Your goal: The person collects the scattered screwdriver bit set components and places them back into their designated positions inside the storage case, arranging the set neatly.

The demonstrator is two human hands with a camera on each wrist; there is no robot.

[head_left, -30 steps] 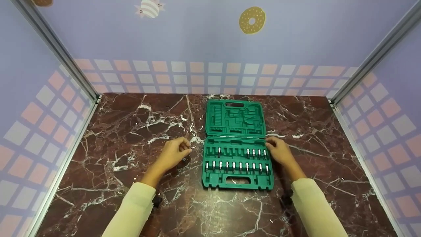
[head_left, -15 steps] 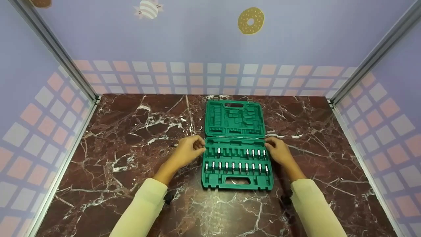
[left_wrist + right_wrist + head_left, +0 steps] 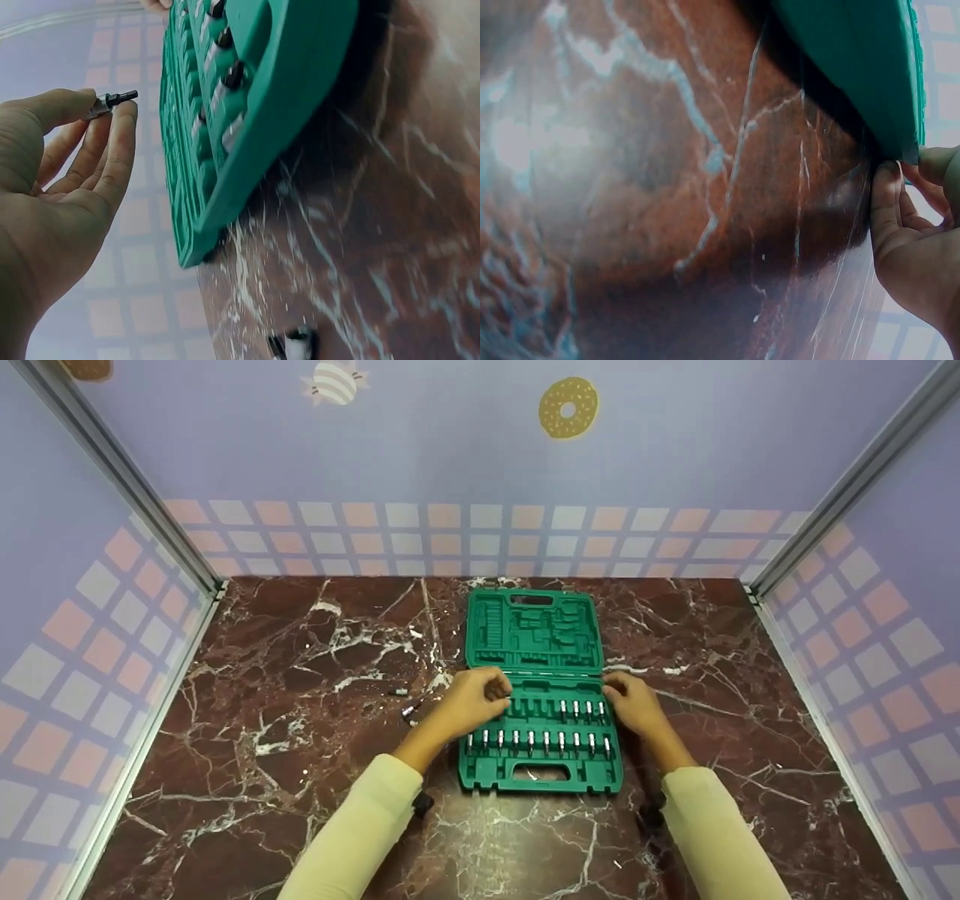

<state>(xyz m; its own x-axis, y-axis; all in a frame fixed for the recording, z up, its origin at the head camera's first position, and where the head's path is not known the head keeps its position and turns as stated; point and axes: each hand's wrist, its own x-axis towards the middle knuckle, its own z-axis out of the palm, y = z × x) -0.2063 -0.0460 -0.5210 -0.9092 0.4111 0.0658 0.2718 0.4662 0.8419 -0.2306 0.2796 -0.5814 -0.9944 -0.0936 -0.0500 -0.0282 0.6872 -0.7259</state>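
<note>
A green tool case (image 3: 487, 774) lies open on the table, its lid half away from me. Silver bit sockets (image 3: 561, 744) with dark tips stand in its slots, a long row in front and a shorter one behind. My left hand (image 3: 471, 699) is over the left part of the back row, hiding some slots. Between its thumb and fingers it pinches a bit socket (image 3: 103, 105), dark tip pointing outward, clear of the case in the left wrist view. My right hand (image 3: 634, 703) grips the case's right edge near the hinge, thumb and fingers at the rim (image 3: 909, 142).
Two loose bit sockets (image 3: 409, 711) lie on the dark red marbled table (image 3: 300, 780), left of the case. Patterned walls (image 3: 480, 450) enclose the table at the back and both sides.
My left hand has moved right, from the table beside the case to over its back row, uncovering loose sockets on the table. My right hand stays at the case edge.
</note>
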